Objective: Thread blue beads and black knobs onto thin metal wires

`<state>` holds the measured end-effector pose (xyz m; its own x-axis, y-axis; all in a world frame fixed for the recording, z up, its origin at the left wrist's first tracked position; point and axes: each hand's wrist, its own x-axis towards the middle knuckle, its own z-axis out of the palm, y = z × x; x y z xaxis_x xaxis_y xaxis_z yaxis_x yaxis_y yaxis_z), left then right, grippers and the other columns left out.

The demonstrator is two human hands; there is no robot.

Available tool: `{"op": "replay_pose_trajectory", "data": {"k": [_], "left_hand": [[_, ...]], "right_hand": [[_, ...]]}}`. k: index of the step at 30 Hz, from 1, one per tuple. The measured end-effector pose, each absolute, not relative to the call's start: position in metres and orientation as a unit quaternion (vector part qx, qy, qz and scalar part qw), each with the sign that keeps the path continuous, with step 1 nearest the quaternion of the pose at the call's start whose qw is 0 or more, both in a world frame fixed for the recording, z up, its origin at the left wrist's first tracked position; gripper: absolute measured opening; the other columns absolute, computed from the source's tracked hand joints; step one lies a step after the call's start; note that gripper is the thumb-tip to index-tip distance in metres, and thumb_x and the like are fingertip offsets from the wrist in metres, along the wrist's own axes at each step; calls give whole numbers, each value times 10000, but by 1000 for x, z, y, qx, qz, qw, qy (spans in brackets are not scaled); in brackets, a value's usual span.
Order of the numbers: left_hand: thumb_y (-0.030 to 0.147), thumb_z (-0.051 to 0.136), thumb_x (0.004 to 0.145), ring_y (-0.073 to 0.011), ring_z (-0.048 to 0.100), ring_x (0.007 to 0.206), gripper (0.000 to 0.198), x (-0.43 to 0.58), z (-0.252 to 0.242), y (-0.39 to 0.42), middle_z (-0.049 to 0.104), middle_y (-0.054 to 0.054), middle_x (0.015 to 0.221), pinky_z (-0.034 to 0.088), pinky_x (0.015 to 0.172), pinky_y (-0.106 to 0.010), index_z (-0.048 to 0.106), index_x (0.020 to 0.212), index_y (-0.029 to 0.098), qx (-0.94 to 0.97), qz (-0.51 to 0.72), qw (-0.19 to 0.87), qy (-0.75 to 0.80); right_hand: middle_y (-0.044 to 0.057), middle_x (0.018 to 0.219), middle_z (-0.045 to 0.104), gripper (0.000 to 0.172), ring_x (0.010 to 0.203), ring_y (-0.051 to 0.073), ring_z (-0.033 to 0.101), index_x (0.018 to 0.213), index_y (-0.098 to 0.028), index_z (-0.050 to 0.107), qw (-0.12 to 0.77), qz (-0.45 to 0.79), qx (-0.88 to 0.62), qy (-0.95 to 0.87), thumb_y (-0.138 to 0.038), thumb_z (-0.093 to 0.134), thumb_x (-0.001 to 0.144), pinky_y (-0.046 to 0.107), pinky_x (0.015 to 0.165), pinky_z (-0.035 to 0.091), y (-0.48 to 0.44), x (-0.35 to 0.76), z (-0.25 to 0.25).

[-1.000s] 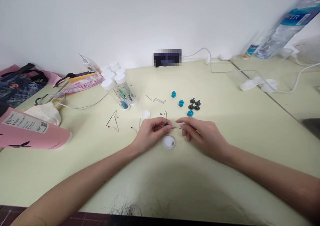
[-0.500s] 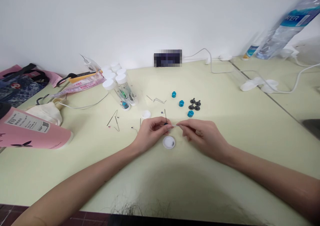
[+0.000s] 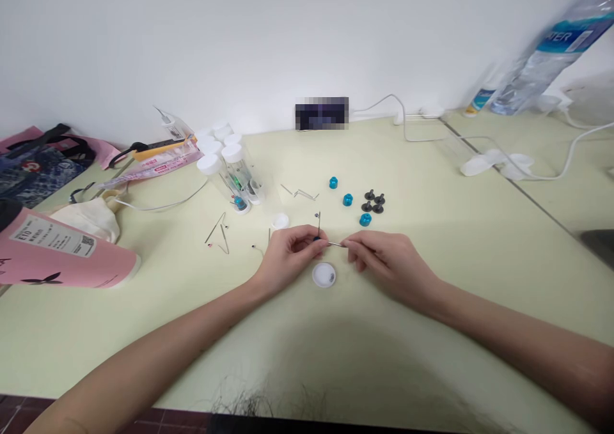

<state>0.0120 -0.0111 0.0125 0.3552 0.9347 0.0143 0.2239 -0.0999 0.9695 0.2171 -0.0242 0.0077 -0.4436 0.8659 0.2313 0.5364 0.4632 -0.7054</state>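
My left hand pinches a small dark piece at the bend of a thin bent metal wire, whose upright end sticks up above my fingers. My right hand pinches the wire's other end, which runs across between both hands. A white cap with a dark bit in it lies on the pale table just below my fingertips. Three blue nuts and several dark screws lie just beyond my hands.
Clear tubes with white caps stand at back left, with loose bent wires and a loose white cap near them. A pink bag lies far left. White cables and a water bottle are at back right.
Both hands stay pinched on the wire and have shifted only slightly; the wire's upright end has tilted a little. Nothing else has moved.
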Motion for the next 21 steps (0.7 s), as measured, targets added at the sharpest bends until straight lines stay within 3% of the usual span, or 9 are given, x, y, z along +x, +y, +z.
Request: {"op": "replay_pose_trajectory", "data": {"k": [2, 4, 10, 13, 21], "left_hand": [[282, 584, 831, -134, 548, 671, 149, 12, 13, -12, 607, -16, 696, 440, 649, -245, 663, 819, 156, 661, 345, 494, 447], [286, 586, 829, -136, 553, 673, 149, 12, 13, -12, 610, -17, 700, 447, 656, -249, 662, 819, 158, 656, 347, 499, 446], [304, 604, 817, -140, 576, 699, 166, 12, 13, -9, 630, -30, 744, 474, 697, -258, 666, 815, 150, 624, 370, 534, 435], [310, 602, 816, -143, 574, 691, 169, 12, 13, -10, 624, -24, 717, 465, 684, -257, 667, 801, 155, 638, 363, 520, 437], [307, 607, 817, -143, 575, 690, 168, 12, 12, -10, 630, -25, 706, 462, 686, -263, 668, 808, 151, 638, 360, 518, 442]], "right_hand": [[-22, 632, 619, 255, 499, 110, 566, 963, -201, 573, 295, 354, -453, -763, -240, 323, 989, 229, 531, 459, -23, 217, 9], [-26, 643, 616, 226, 503, 112, 567, 1090, -208, 524, 304, 348, -463, -757, -231, 323, 988, 229, 529, 462, -23, 218, 9], [85, 1000, 602, 152, 711, 154, 595, 943, -196, 608, 302, 113, -430, -843, -218, 457, 936, 283, 624, 461, -23, 218, 5], [56, 876, 630, 203, 716, 154, 604, 910, -199, 620, 317, 121, -425, -839, -188, 421, 947, 274, 640, 468, -24, 217, 4], [-35, 664, 612, 188, 550, 108, 593, 1091, -217, 527, 294, 236, -438, -816, -192, 398, 956, 220, 574, 472, -24, 218, 6]]}}
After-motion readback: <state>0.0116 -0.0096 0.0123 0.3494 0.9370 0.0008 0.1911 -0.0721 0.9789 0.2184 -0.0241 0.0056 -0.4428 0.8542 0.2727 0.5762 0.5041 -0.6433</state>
